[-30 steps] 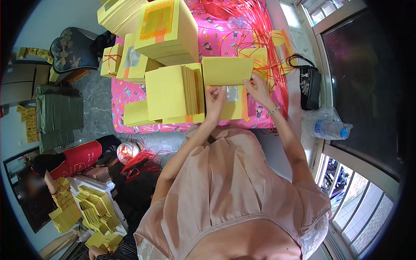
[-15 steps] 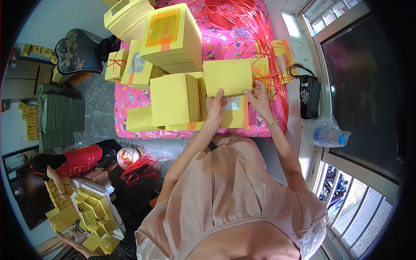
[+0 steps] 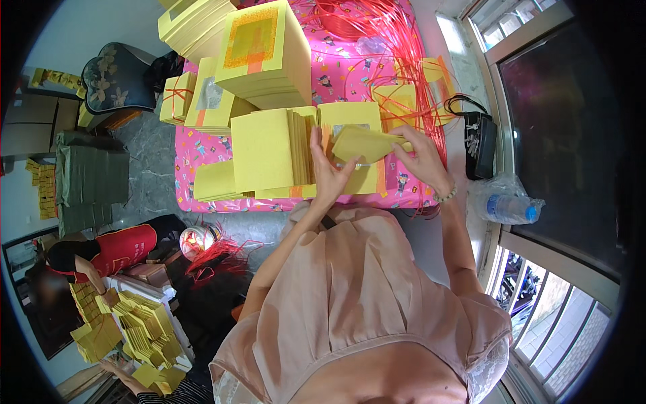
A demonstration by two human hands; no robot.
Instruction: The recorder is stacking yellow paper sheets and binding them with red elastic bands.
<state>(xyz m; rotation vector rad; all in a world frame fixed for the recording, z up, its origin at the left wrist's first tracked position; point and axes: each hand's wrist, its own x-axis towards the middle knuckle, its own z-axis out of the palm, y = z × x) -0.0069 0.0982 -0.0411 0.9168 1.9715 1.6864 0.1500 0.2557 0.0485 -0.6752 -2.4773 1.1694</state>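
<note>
A tilted sheet or thin fold of yellow paper [image 3: 363,143] is held above the table, its right end pinched between the thumb and fingers of my right hand [image 3: 422,160]. My left hand [image 3: 330,176] is open at the paper's left side, fingers stretched away from me and thumb apart near the paper's lower edge. Just left of that hand stands a row of upright yellow paper bundles [image 3: 266,149]. Beneath the held paper lie flat yellow papers with silver and orange patches [image 3: 348,113].
The table has a pink patterned cover [image 3: 205,156]. A tall yellow paper stack [image 3: 289,67] and red plastic strips [image 3: 420,81] occupy its far side. A black bag [image 3: 479,148] and a wrapped bottle [image 3: 508,207] are on the right sill. Co-workers' hands [image 3: 111,296] handle yellow papers at lower left.
The paper has turned from facing me flat to tilted and has moved down. My left hand has let go of its lower edge and opened; my right hand has shifted right, still pinching it.
</note>
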